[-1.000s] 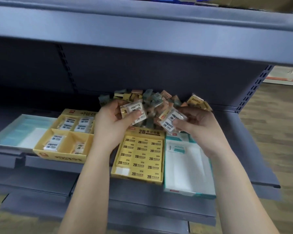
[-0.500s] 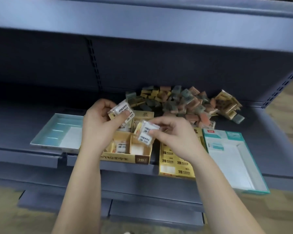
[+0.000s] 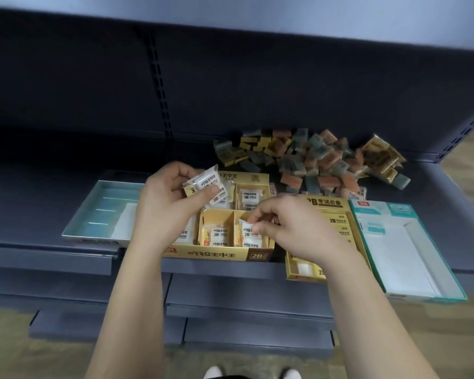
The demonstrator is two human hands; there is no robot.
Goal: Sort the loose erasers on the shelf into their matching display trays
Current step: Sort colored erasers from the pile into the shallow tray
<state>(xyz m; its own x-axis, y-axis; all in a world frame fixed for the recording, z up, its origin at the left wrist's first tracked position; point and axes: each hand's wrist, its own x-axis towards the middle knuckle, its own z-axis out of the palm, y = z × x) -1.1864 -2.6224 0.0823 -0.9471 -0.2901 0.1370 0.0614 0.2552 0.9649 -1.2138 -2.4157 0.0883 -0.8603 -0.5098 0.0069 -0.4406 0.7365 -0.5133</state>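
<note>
A yellow divided tray sits at the shelf's front edge with white wrapped 2B erasers in its compartments. My left hand holds a small stack of white wrapped erasers above the tray's back left part. My right hand pinches one white wrapped eraser down inside the tray's front right compartment. A heap of loose erasers in yellow, orange and grey-green wrappers lies at the back of the shelf, right of centre.
A teal tray lies left of the yellow one. A yellow 2B box and a white, teal-rimmed tray lie to its right. The upper shelf overhangs. Lower shelf edges jut out below, with my shoes above the bottom edge.
My right hand has moved down and left, lowering its eraser into the tray's front right compartment. My left hand keeps its erasers over the tray. The view has tilted down.
</note>
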